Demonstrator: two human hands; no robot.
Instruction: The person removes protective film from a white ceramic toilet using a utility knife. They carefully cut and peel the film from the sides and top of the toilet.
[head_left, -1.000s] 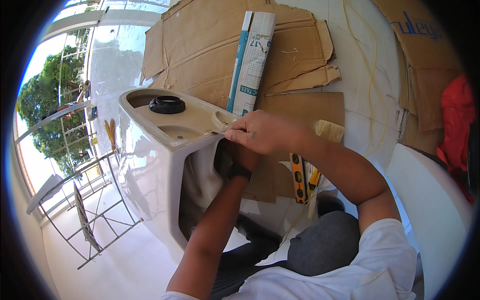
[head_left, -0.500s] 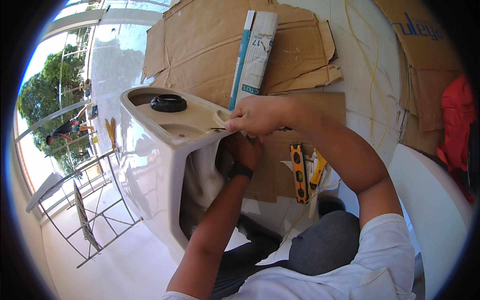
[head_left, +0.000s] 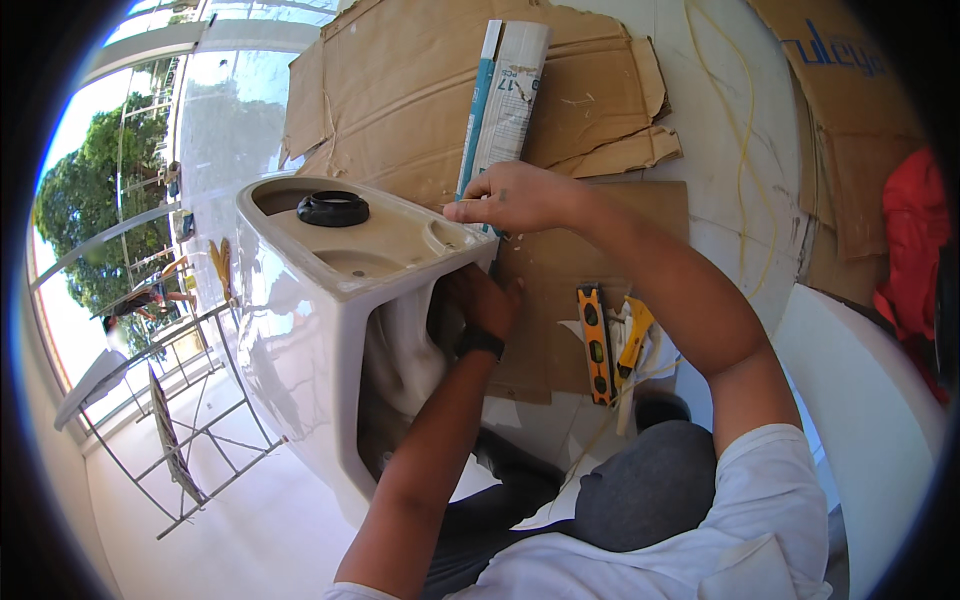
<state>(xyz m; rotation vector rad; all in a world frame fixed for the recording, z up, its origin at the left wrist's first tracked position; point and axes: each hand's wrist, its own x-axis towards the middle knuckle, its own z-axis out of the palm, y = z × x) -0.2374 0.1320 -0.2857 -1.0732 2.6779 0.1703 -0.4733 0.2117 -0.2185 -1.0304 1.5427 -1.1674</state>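
Observation:
A white ceramic toilet (head_left: 290,330) stands with its unglazed base facing up, and a black rubber ring (head_left: 333,208) sits round the outlet there. My left hand (head_left: 484,298), with a dark watch at the wrist, reaches into the opening in the toilet's side, close under the base's right corner; its fingers are mostly hidden. Just above that corner is my right hand (head_left: 505,198), thumb and fingers pinched together. Whatever they pinch is too small to make out. A narrow dark thing shows between the two hands, beside the corner, its kind unclear.
Flattened cardboard (head_left: 400,90) covers the floor ahead, with a long white-and-blue carton (head_left: 505,105) on it. Right of the toilet lie an orange spirit level (head_left: 596,345) and a yellow utility knife (head_left: 633,338). A yellow cord (head_left: 748,150) trails at right; metal scaffolding (head_left: 200,430) stands left.
My right hand has lifted slightly away from the base's corner. The thin tool that earlier stuck out on both sides of it no longer shows there. The left hand stays in the opening.

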